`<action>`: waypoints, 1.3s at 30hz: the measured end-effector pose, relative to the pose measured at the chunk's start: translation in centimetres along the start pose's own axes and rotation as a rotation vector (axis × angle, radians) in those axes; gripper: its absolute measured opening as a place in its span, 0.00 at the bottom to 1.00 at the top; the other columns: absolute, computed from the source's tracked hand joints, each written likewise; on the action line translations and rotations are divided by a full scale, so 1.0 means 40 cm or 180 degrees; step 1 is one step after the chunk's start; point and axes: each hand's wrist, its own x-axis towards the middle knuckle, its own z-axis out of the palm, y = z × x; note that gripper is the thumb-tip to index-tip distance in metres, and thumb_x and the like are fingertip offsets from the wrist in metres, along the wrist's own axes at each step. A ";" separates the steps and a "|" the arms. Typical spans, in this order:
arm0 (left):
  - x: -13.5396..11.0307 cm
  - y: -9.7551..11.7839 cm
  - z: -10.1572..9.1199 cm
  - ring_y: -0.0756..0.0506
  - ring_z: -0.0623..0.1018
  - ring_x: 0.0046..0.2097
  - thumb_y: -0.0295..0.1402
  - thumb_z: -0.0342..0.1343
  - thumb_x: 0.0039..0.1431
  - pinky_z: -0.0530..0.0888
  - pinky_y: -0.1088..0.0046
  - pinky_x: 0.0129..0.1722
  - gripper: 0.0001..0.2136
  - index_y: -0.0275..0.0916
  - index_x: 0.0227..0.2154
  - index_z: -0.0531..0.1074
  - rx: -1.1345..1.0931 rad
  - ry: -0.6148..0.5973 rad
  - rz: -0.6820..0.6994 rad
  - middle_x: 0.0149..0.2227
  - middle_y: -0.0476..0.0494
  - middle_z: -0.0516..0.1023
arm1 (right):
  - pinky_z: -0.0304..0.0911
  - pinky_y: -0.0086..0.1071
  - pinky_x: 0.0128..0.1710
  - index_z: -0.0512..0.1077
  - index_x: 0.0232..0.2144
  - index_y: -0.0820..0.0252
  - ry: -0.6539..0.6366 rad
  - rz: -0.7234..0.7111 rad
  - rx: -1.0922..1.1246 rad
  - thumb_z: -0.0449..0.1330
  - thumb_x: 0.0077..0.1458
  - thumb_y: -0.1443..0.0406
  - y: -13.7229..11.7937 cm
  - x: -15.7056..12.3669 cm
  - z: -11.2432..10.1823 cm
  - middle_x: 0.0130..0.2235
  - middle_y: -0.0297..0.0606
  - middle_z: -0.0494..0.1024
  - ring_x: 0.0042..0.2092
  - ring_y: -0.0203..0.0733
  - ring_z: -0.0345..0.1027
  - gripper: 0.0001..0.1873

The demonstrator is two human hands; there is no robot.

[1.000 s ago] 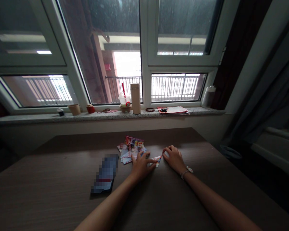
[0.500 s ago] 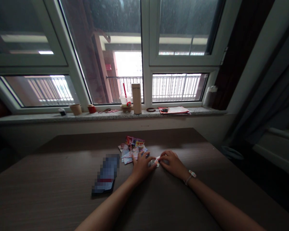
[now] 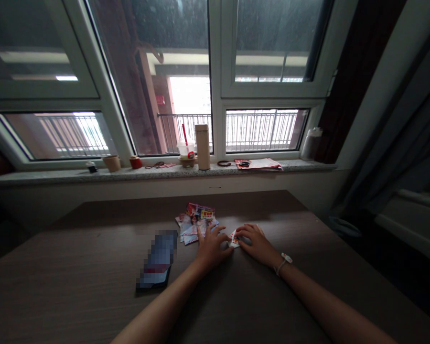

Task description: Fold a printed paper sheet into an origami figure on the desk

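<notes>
A small white piece of folded paper (image 3: 233, 240) with orange-red print lies on the table between my hands. My left hand (image 3: 212, 247) has its fingers curved, with the thumb and index finger at the paper's left edge. From the other side my right hand (image 3: 255, 241) presses its thumb and fingertips on the paper, covering part of it. A bracelet circles my right wrist. Just beyond my left fingers, a pile of colourful printed paper (image 3: 197, 223) lies loosely spread.
A phone (image 3: 157, 258), blurred out, lies left of my left forearm on the brown table (image 3: 93, 248). Along the windowsill stand a tan thermos (image 3: 202, 147), a drink cup (image 3: 185, 149), a paper cup (image 3: 112, 163), scissors (image 3: 241, 164) on papers, and a bottle (image 3: 312, 144).
The small paper's visible shape has changed slightly between my fingers, now showing a more pointed white part toward me. My hands have hardly moved; the pile and phone stay put.
</notes>
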 end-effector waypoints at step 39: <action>0.008 -0.015 0.013 0.35 0.63 0.64 0.33 0.64 0.58 0.39 0.32 0.65 0.04 0.49 0.34 0.82 -0.0030 0.0235 0.0100 0.57 0.45 0.75 | 0.26 0.64 0.67 0.77 0.36 0.49 -0.0002 -0.0290 -0.0144 0.59 0.60 0.62 -0.018 -0.013 -0.004 0.47 0.32 0.81 0.61 0.50 0.61 0.06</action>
